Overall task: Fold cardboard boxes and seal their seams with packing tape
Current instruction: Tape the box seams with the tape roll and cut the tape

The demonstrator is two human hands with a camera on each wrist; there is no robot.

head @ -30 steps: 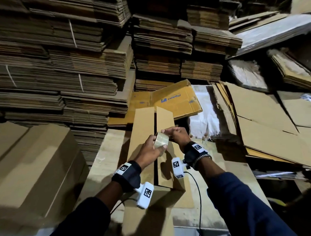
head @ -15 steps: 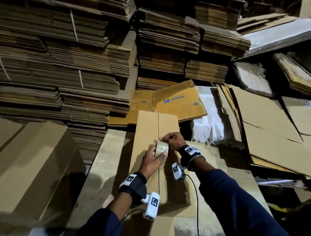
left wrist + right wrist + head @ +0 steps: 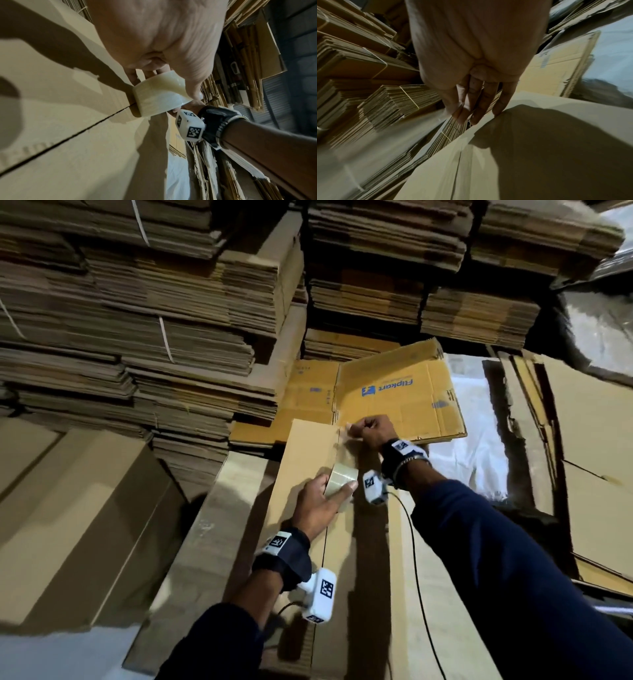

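Left hand [image 3: 318,501]: fingers and thumb curled round a clear packing tape roll [image 3: 340,479], roll standing on the centre seam of the long cardboard box [image 3: 308,460]. Right hand [image 3: 371,429], at one o'clock from the roll: fingertips [image 3: 476,119] closed on the tape end at the box's far edge, in front of a flattened Flipkart carton [image 3: 397,395].

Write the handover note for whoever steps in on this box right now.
Left hand grips the tape roll, held against the box over its centre seam.
Right hand pinches the free tape end at the box's far edge.
Done: flaps folded shut, tape stretched from the far edge to the roll.
Left: run the roll down the untaped near seam, press it flat, cut.
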